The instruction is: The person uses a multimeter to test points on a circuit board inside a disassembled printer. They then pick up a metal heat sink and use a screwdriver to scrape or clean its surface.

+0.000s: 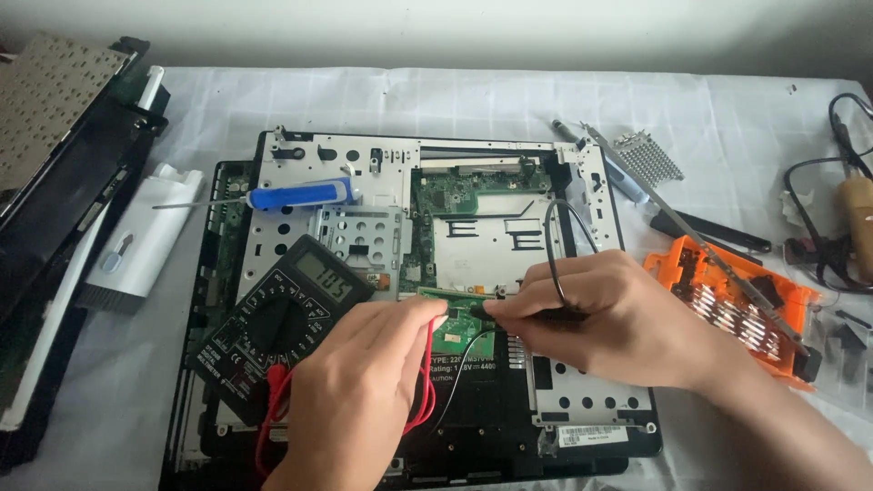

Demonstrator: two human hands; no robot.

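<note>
1. Small green board [466, 329] sits in the middle of the opened laptop [400, 195], and both probe tips meet at its top edge
2. Left hand [364, 386] is pinched closed on the red probe [435, 320], red lead [427, 382] looping down past the wrist
3. Right hand [605, 318] is closed around the black probe [532, 314], black lead [564, 245] arcing up over the fingers
4. Multimeter [277, 318] lies just left of the hands, tilted, screen lit with a reading
5. Blue screwdriver [296, 194] rests on the metal frame up top
6. Orange bit case [727, 305] is off to the right on the white cloth [455, 100], white case [145, 236] to the left
</note>
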